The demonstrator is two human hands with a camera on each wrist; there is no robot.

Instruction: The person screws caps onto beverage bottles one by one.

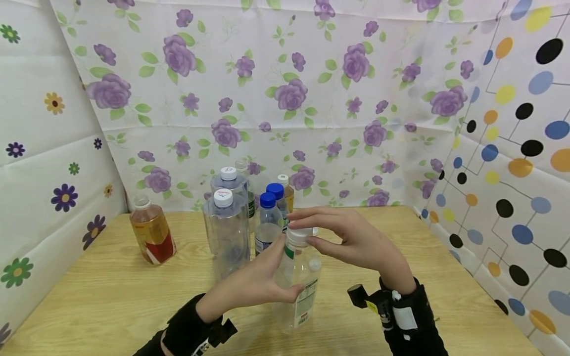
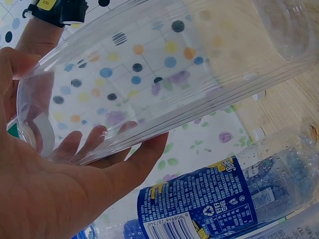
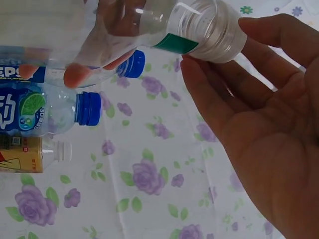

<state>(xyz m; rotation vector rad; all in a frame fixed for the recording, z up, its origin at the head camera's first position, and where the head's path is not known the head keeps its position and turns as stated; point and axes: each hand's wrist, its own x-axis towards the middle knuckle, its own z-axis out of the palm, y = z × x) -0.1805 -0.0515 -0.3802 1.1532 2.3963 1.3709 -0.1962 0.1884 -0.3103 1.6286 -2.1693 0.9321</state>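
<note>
A clear plastic bottle [image 1: 290, 314] with a paper label [image 1: 306, 301] stands slightly tilted near the front of the table. My left hand [image 1: 254, 282] grips it round its upper body, thumb in front and fingers behind. Through the clear wall [image 2: 139, 74] those fingers show in the left wrist view. At the top, my right hand [image 1: 352, 237] pinches the bottle's cap [image 1: 298, 236] between thumb and fingers. In the right wrist view the pale, see-through cap [image 3: 224, 35] sits above a green band [image 3: 176, 44] on the neck.
Behind the held bottle stand two blue-capped bottles [image 1: 267, 225], with a blue label [image 2: 199, 196] on one, and two large white-capped bottles [image 1: 229, 232]. An uncapped amber bottle [image 1: 151, 232] stands left on the wooden table [image 1: 102, 296]. Patterned cloth [image 1: 267, 74] hangs round the table.
</note>
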